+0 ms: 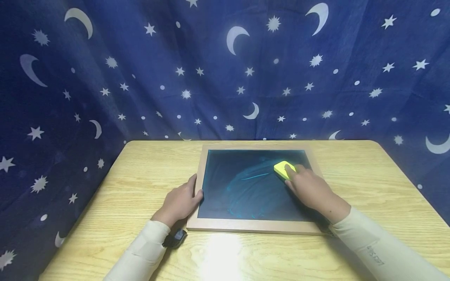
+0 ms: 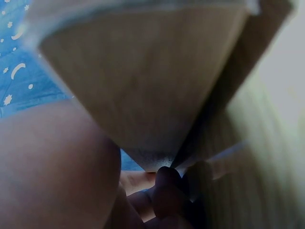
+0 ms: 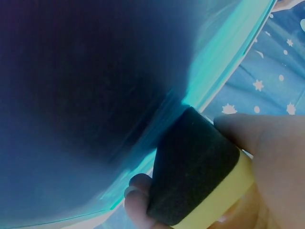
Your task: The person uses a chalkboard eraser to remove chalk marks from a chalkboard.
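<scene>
A blackboard (image 1: 225, 168) in a light wooden frame lies on the table, with smeared blue chalk marks (image 1: 242, 195) and one brighter line across its surface. My right hand (image 1: 311, 189) grips a yellow eraser (image 1: 281, 167) over the upper right part of the board. In the right wrist view, the black felt of the eraser (image 3: 195, 167) faces the dark surface. My left hand (image 1: 179, 201) holds the left side of the frame, thumb on top. The left wrist view shows fingers (image 2: 164, 195) at the far end of the frame's wooden side (image 2: 143, 71).
The light wood-grain table (image 1: 151, 164) extends around the board on all sides. Behind it and along the left hangs a dark blue curtain (image 1: 211, 50) with moons and stars. A small black device (image 1: 175, 239) is at my left wrist, near the board's front left corner.
</scene>
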Available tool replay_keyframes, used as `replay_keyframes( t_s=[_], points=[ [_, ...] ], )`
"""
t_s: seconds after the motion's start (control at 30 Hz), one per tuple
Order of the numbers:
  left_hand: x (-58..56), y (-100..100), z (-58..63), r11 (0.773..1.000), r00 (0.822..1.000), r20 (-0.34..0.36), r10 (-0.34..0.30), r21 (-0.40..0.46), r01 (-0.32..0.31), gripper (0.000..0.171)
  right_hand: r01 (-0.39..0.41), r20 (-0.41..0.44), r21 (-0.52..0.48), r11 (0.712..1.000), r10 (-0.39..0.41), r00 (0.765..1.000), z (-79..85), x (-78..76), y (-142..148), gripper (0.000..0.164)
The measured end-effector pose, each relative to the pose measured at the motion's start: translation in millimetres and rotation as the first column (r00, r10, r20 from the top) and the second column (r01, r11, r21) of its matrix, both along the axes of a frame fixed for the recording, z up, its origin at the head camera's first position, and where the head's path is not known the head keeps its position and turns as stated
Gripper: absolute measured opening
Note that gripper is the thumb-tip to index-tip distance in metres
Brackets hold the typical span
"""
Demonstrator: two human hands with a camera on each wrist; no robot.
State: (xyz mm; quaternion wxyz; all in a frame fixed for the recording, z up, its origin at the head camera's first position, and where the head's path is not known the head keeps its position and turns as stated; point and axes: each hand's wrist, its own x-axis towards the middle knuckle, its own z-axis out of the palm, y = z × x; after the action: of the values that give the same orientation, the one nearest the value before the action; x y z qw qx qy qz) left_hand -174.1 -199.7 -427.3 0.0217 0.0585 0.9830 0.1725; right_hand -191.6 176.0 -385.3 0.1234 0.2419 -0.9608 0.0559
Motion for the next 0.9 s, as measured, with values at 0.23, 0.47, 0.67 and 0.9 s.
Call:
replay_keyframes(
  t_s=[0.23, 0.47, 0.67, 0.9],
  points=[
    [0.2, 0, -0.2, 1.0, 1.0, -0.001, 0.001, -0.008, -0.001, 0.068, 0.01, -0.005, 0.02, 1.0, -0.01, 1.0, -0.1, -0.2, -5, 0.046],
    [-0.1, 0, -0.9, 1.0, 1.0, 0.003, 0.005, -0.009, -0.005, 0.069, -0.008, -0.011, 0.02, 1.0, 0.008, 1.0, 0.0, 0.1, -12, 0.046],
    [0.6, 0, 0.5, 1.0, 1.0, 0.007, 0.006, -0.007, -0.006, 0.069, -0.01, 0.0, 0.029, 1.0, 0.01, 1.0, -1.1, 2.1, -23, 0.045],
    [0.0, 0, 1.2, 1.0, 1.0, 0.003, 0.003, -0.008, -0.003, 0.069, -0.022, 0.034, 0.049, 0.999, 0.02, 0.999, 0.0, 11.2, -40, 0.042]
  ],
)
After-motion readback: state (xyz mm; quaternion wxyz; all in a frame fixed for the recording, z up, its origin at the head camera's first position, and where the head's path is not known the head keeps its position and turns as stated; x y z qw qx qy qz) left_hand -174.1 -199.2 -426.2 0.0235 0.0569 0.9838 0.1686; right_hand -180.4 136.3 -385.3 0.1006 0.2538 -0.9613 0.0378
